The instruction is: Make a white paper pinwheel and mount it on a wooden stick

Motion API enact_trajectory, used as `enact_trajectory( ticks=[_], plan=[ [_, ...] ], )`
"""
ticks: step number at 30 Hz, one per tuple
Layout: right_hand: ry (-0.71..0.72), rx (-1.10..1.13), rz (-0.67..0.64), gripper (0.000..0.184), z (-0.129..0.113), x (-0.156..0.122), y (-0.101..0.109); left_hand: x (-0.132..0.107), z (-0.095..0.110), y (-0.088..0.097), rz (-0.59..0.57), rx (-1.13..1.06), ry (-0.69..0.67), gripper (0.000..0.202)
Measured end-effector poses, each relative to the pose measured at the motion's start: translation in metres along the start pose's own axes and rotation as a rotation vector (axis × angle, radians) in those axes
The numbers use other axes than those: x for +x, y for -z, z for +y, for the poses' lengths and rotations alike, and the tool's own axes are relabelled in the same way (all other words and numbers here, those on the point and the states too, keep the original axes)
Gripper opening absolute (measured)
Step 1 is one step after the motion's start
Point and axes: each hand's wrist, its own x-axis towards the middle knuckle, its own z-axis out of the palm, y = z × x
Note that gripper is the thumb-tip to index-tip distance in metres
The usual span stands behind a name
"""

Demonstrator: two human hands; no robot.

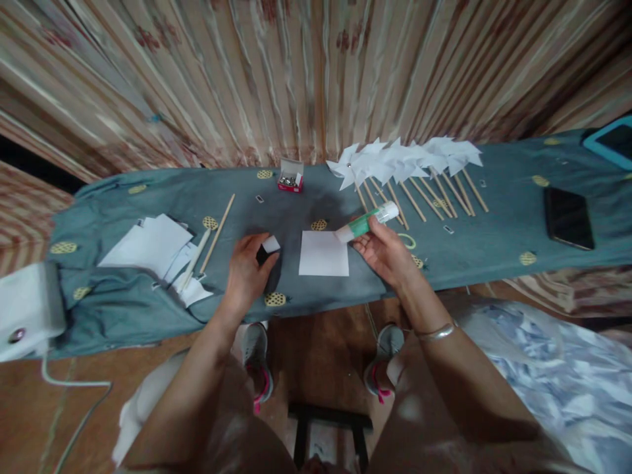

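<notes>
A small black-and-white block is gripped by the left hand; a green-and-white tube is held in the right hand, its tip seen over the far right corner of a square white sheet laid on the cloth-covered counter. Paper pinwheels are ranged beyond.

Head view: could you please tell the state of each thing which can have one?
Small red box: open, metal pieces inside.
Green-labelled tube: tilted, in right hand.
Small black-and-white object: in left hand.
White paper square: flat, unfolded.
Pinwheels: assembled, lying in a row.
Loose papers: piled unevenly.
Phone: lying flat, screen dark.
Tablecloth: wrinkled at left.
</notes>
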Motion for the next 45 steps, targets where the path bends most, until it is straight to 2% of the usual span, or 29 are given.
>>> enact_trajectory(
  ticks=[3,9,13,20,34,45],
  plan=[
    [0.014,-0.039,-0.023,0.033,0.003,-0.003,-0.003,0.000,0.003,0.000,-0.031,-0.105,0.056,0.032],
    [-0.031,0.004,-0.032,0.033,0.011,-0.007,-0.009,-0.006,0.030,-0.014,-0.087,-0.656,0.183,0.039],
    [-0.026,0.040,-0.034,0.029,0.015,-0.008,-0.013,-0.006,0.044,-0.020,-0.089,-0.787,0.226,0.040],
    [-0.025,0.019,0.005,0.030,0.013,-0.012,-0.020,-0.004,0.052,-0.023,-0.086,-0.818,0.220,0.037],
    [-0.007,-0.044,-0.012,0.031,0.016,-0.013,-0.023,-0.005,0.053,-0.024,-0.079,-0.792,0.194,0.036],
    [-0.043,-0.102,-0.006,0.034,0.016,-0.014,-0.023,-0.007,0.052,-0.023,-0.061,-0.684,0.088,0.036]
  ],
)
